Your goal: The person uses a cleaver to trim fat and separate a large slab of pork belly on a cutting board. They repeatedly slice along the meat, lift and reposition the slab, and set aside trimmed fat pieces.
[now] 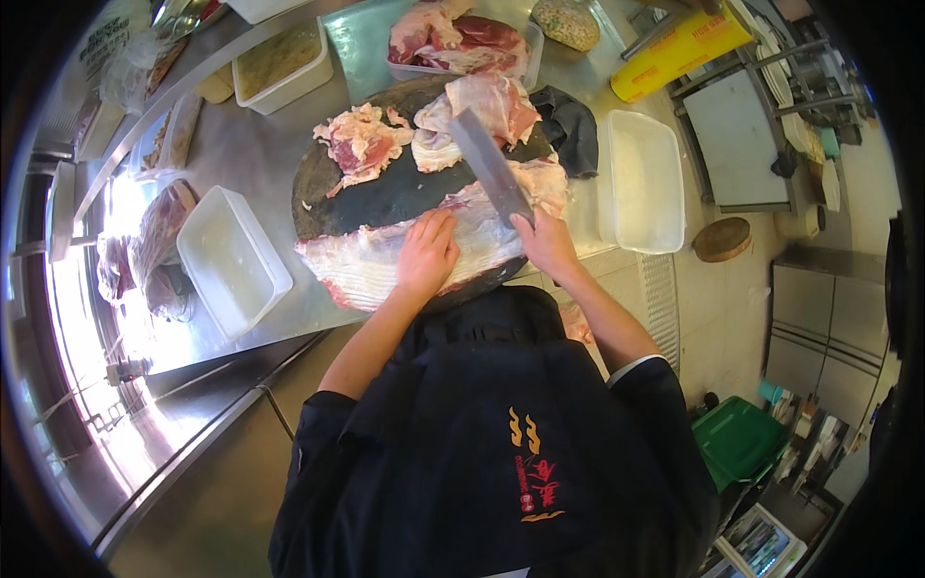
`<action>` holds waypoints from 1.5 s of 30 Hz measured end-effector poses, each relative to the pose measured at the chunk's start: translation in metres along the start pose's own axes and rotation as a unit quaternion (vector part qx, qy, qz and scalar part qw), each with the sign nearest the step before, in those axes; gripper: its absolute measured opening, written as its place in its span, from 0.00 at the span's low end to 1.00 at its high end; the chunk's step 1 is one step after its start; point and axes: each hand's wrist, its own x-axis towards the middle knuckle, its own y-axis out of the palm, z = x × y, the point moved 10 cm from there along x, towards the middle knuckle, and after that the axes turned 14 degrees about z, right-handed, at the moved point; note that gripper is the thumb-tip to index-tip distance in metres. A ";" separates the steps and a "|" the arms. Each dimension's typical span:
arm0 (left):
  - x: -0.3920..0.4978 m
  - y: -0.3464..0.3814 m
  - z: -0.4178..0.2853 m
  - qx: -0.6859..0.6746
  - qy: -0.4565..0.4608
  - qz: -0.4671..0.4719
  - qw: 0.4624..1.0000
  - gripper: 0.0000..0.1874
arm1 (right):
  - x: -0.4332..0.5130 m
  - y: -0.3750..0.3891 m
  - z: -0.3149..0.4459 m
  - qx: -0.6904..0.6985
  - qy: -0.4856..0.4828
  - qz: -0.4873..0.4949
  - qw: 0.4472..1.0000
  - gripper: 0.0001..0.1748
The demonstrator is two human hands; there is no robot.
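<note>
A long slab of raw meat (354,264) with a pale, ridged surface lies along the near side of a round, dark chopping block (318,195). My left hand (430,253) rests on it, fingers together and pressed down on the meat. My right hand (545,242) grips a cleaver (488,162) near the slab's right part; its broad blade points away and to the left, over the meat. Behind the slab, on the block, are a fatty meat piece (365,144) at left and a larger folded piece (480,112) at right.
White plastic tubs stand at left (235,264) and right (643,180). Behind are a tub of brownish contents (282,68), a tray of raw meat (462,43) and a yellow roll (679,54). A dark cloth (571,130) lies beside the block. Bagged meat (155,246) is at far left.
</note>
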 end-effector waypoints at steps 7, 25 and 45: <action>0.001 0.006 0.002 0.020 -0.004 0.020 1.000 0.16 | -0.005 -0.050 -0.038 -0.158 0.036 -0.009 0.987 0.20; 0.014 0.012 0.054 0.031 -0.113 0.278 0.954 0.27 | -0.061 -0.036 -0.042 0.046 0.023 -0.090 0.995 0.20; -0.056 -0.068 0.125 0.030 -0.257 0.284 0.923 0.26 | -0.102 0.016 0.080 -0.043 0.037 0.007 0.998 0.12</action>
